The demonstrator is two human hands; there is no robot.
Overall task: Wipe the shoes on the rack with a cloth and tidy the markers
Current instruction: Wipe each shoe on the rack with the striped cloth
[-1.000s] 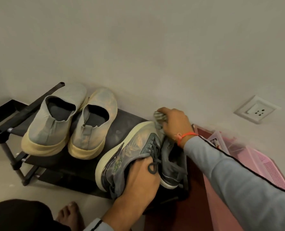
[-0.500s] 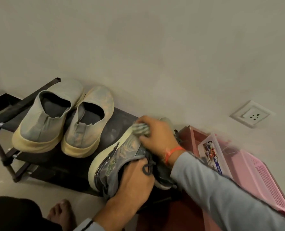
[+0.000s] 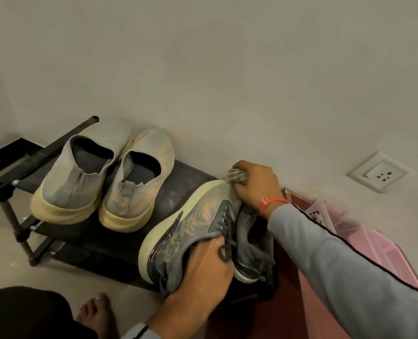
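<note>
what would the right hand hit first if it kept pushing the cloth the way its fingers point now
Probably the wall. The right hand presses the cloth on the grey sneaker toe, fingers aimed up-left toward it; the gap behind the toe is hard to judge.

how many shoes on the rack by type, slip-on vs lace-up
Slip-on shoes: 2, one beside the other at the rack's left end
Lace-up shoes: 2, one gripped by the left hand, another beside it
Total: 4
</note>
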